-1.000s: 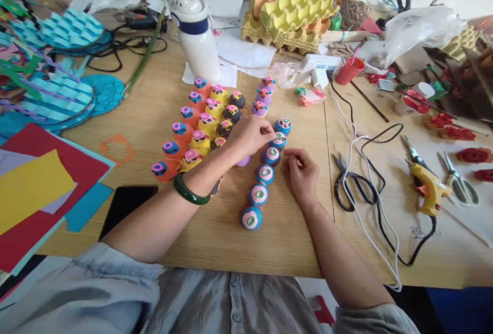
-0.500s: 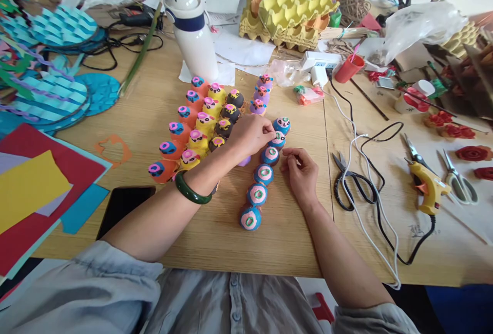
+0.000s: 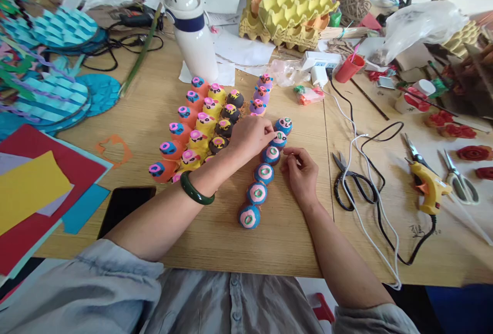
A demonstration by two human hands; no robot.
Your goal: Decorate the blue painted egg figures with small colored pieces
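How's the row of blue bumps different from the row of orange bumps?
The blue row is pink and green on top, while the orange row is blue and bright pink on top. The left hand is at the blue row; no hand is at the orange row. The orange row stands beside the yellow row; the blue row doesn't. Both are slanting lines of rounded bumps.

Blue six-bump row (image 3: 264, 173): pink tops, green rings, slanting on table (image 3: 223, 241).
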